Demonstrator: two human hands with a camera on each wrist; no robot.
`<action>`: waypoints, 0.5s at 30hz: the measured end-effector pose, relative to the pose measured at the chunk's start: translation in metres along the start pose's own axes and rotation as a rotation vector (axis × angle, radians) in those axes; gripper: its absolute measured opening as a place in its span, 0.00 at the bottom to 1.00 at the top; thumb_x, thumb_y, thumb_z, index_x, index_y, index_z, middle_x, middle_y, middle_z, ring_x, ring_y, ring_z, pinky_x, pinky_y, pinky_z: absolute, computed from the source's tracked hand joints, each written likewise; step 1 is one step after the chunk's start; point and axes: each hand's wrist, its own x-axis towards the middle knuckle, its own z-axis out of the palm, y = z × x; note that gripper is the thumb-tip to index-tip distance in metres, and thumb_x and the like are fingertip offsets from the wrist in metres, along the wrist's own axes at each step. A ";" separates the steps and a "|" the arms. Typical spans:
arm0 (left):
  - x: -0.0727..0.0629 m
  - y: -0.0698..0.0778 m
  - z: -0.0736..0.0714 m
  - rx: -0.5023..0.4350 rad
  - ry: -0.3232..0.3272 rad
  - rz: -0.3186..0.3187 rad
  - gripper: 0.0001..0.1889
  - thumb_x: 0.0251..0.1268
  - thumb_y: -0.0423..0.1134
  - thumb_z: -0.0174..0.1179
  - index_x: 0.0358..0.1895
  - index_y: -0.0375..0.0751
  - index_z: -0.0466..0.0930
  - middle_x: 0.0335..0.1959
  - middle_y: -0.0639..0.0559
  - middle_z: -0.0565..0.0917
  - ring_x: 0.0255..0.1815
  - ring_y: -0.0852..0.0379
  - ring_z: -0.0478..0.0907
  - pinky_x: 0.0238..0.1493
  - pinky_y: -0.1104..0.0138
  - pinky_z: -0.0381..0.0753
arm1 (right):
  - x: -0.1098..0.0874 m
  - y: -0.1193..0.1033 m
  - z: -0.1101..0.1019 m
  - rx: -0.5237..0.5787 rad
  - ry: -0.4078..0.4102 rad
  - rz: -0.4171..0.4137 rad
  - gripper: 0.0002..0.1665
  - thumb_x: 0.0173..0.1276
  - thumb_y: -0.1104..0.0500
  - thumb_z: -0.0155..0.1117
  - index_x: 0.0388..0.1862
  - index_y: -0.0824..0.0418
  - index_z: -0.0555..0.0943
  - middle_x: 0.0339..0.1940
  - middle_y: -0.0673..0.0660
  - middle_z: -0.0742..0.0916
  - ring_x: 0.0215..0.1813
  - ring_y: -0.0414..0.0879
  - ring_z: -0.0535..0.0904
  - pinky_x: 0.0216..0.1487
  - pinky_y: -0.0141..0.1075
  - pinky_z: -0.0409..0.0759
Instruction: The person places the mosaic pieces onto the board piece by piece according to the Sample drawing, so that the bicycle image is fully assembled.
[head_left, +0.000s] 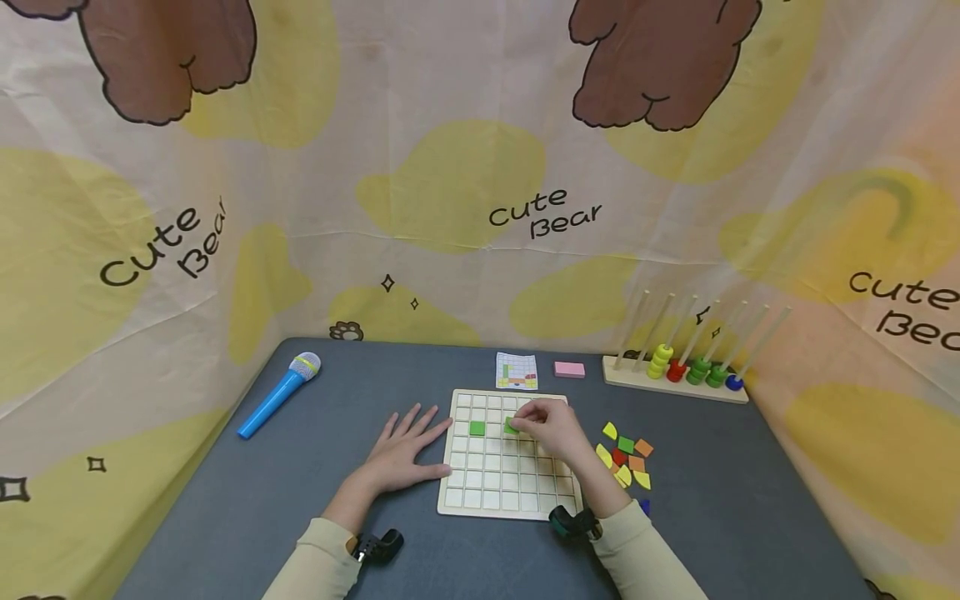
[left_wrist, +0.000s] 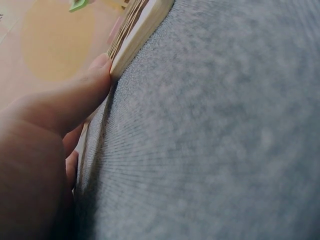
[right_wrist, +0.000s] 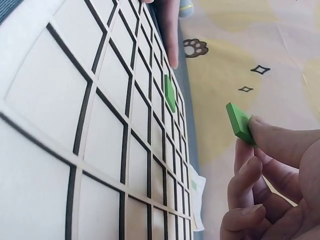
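A pale wooden grid board (head_left: 480, 483) lies on the dark table, with one green square tile (head_left: 477, 428) set in a cell of its upper left part. My right hand (head_left: 553, 423) pinches a second green square tile (right_wrist: 239, 123) between thumb and fingertips, held above the board's upper rows. In the right wrist view this tile stands off the grid surface. My left hand (head_left: 405, 454) lies with fingers spread on the table, its thumb and a fingertip against the board's left edge. Seen from the left wrist, the thumb (left_wrist: 87, 92) touches the board's side.
Loose yellow, orange, red and green pieces (head_left: 636, 464) lie right of the board. Behind it are a printed pattern card (head_left: 517, 372) and a pink block (head_left: 569, 370). A bead-and-peg stand (head_left: 675, 383) occupies the back right, a blue microphone (head_left: 279, 396) the left.
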 end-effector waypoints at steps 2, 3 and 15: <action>-0.001 0.003 -0.004 -0.003 -0.018 -0.006 0.47 0.58 0.76 0.57 0.80 0.65 0.57 0.83 0.52 0.53 0.85 0.42 0.40 0.79 0.39 0.33 | 0.000 -0.001 0.002 0.008 -0.008 -0.008 0.08 0.63 0.54 0.76 0.33 0.57 0.88 0.27 0.50 0.86 0.30 0.44 0.77 0.31 0.34 0.76; -0.001 0.004 -0.005 -0.004 -0.026 -0.011 0.47 0.58 0.75 0.57 0.80 0.65 0.56 0.83 0.52 0.53 0.85 0.42 0.40 0.79 0.40 0.32 | 0.001 -0.002 0.003 0.012 -0.014 -0.010 0.08 0.64 0.54 0.76 0.33 0.57 0.88 0.27 0.50 0.86 0.30 0.44 0.77 0.31 0.34 0.76; -0.001 0.006 -0.006 0.005 -0.046 -0.032 0.47 0.58 0.77 0.55 0.80 0.68 0.54 0.84 0.55 0.51 0.85 0.44 0.38 0.79 0.40 0.32 | 0.008 -0.003 0.018 0.055 -0.045 -0.043 0.07 0.64 0.54 0.76 0.32 0.56 0.88 0.28 0.50 0.86 0.31 0.43 0.77 0.32 0.33 0.77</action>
